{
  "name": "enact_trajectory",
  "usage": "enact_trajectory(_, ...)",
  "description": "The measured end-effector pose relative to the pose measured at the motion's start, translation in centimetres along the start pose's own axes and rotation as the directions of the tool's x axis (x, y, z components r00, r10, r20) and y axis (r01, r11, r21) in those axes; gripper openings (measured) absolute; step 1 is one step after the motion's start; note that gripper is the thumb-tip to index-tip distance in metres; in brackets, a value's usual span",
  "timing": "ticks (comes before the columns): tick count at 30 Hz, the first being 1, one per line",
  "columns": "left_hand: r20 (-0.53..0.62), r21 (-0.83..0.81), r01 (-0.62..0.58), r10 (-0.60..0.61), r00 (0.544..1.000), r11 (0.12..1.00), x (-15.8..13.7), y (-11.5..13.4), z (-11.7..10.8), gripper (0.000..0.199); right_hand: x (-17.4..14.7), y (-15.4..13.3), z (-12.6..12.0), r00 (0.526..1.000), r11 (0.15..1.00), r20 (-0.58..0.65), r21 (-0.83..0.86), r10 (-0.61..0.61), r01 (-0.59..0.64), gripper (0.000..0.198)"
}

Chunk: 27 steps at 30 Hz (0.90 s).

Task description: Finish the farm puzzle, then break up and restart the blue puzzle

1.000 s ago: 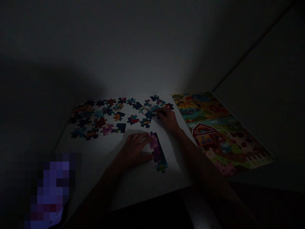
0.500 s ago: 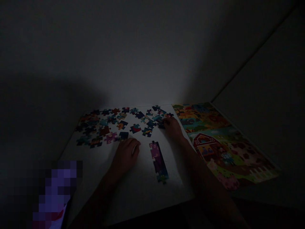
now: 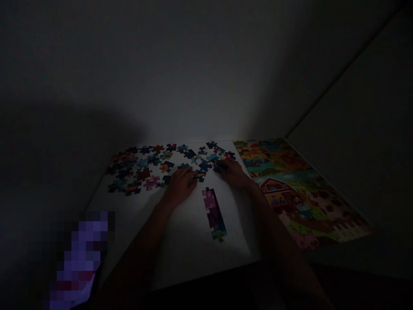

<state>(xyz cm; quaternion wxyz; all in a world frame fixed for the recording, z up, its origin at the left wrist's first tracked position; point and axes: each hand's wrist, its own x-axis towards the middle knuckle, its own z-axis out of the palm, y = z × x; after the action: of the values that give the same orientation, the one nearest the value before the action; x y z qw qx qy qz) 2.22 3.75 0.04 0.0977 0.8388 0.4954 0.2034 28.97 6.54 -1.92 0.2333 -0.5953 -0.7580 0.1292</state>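
Dim light covers the white table [image 3: 180,254], where loose jigsaw pieces [image 3: 144,174] lie spread along the far side. My left hand [image 3: 181,186] reaches over the middle of them, fingers stretched forward and palm down. Under and beside its fingertips are a teal piece [image 3: 183,166] and a dark blue piece with orange [image 3: 200,175]. Further right, my right hand [image 3: 232,172] has its fingers bent onto a dark puzzle piece [image 3: 220,165], partly hidden by them. Between my forearms lies a joined strip of pieces [image 3: 214,214] with a purple creature on it.
A colourful farm and animal picture sheet [image 3: 290,202] lies along the table's right side. A pale wall [image 3: 193,86] rises behind the far edge. At the lower left is a blurred, pixelated purple glow [image 3: 85,258].
My left hand has moved forward and right, from the near side of the pieces to over them. My right hand stays by the same dark piece, its fingers slightly shifted.
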Motion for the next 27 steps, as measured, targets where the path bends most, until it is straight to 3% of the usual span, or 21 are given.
enact_trajectory(6,-0.058,0.034,0.016,-0.014,0.998,0.999,-0.4,-0.8,0.0,0.027,-0.1,-0.6,-0.3,0.999,0.997,-0.032,0.074,0.040,-0.037,0.053)
enact_trajectory(12,-0.122,0.079,0.019,-0.009,0.992,0.997,-0.5,-0.7,0.0,0.027,-0.1,-0.5,0.0,0.986,0.972,-0.166,0.236,0.028,0.013,0.049)
enact_trajectory(15,-0.150,0.056,0.005,0.004,0.989,0.998,-0.5,-0.7,-0.2,0.027,0.2,-0.2,0.5,0.980,0.972,-0.196,0.232,0.026,0.021,0.044)
enact_trajectory(19,-0.132,-0.052,-0.109,0.102,0.986,0.993,-1.0,0.9,-0.4,0.029,0.6,0.0,1.2,0.980,0.985,-0.197,0.174,0.031,0.004,0.036)
enact_trajectory(23,-0.018,-0.229,-0.290,0.294,0.956,0.929,-2.0,3.8,0.0,0.024,0.5,0.2,1.4,0.979,0.985,-0.205,0.174,0.020,0.017,0.032)
enact_trajectory(27,0.047,-0.287,-0.330,0.358,0.933,0.899,-2.6,5.2,0.3,0.027,0.4,0.2,1.4,0.970,0.971,-0.238,0.239,0.036,0.023,0.035)
